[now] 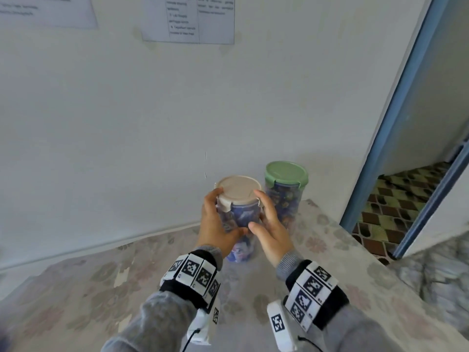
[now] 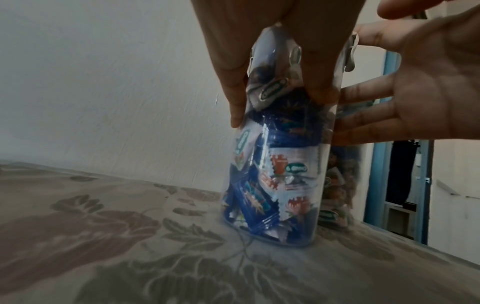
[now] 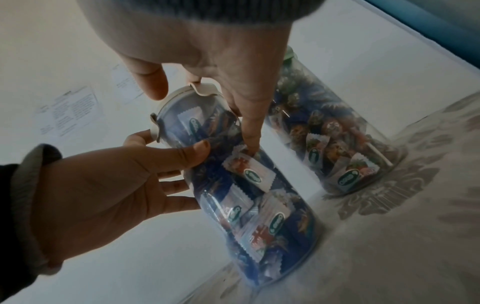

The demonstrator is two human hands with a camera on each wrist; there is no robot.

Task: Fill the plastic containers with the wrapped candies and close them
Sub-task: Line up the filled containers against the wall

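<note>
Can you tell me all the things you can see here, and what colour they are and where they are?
beige-lidded container: one, clear with a beige lid, full of wrapped candies, standing on the table between both hands.
green-lidded container: one, clear with a green lid, full of candies, behind and to the right, by the wall.
table: one, covered in a pale flowered cloth.
papers: two printed white sheets on the wall.
door frame: one, blue, on the right.
left hand: holds the beige-lidded container's left side.
right hand: fingers straight against its right side.
</note>
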